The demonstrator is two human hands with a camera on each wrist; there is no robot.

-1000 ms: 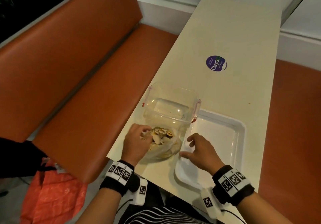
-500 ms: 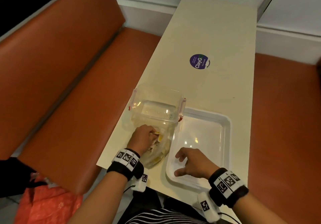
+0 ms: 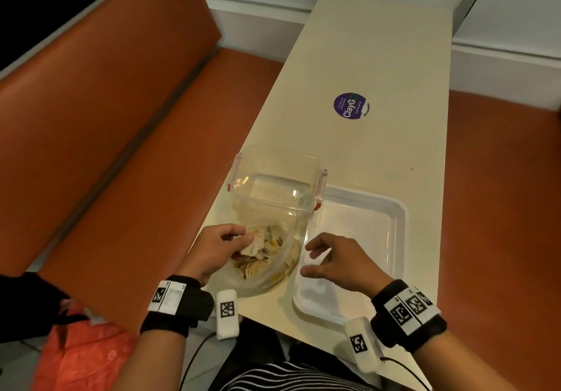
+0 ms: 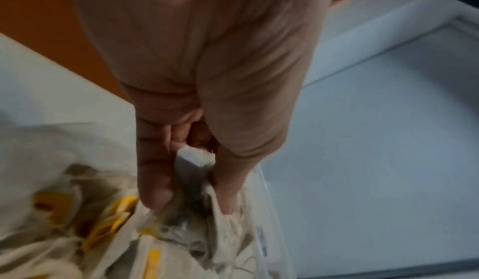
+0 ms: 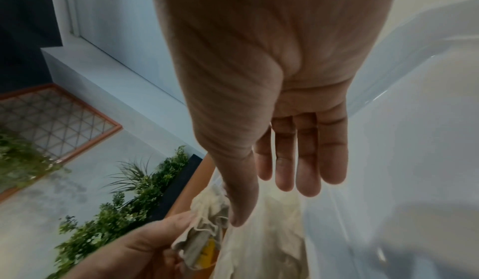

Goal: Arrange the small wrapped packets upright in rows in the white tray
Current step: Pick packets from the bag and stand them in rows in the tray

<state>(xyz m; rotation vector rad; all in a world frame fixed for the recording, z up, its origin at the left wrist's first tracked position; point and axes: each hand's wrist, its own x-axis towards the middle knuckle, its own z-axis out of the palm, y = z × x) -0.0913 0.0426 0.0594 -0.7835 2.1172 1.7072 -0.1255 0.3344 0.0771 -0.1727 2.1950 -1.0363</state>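
Since the left hand (image 3: 212,249) fingers (image 4: 153,172) pinch one light, crumply packet (image 4: 194,160) by its edge from the bag (image 3: 267,269), the right hand (image 3: 343,261), fingers apart, hovers over the white tray (image 3: 397,239).

Round purple sticker (image 3: 351,106) on the cream table (image 3: 379,57), at about 12 o'clock from the white tray (image 3: 397,239), well apart from it. White lettering on the sticker reads "ClayG", turned sideways; smaller lines of white print around it too small to read. Black-and-white square code markers, without letters, on the wristbands (image 3: 408,310) of both arms and on the small white camera units (image 3: 227,311) beside them. Yellow patches on the wrapped packets (image 4: 108,228) in the left wrist view, blurred, nothing legible there.
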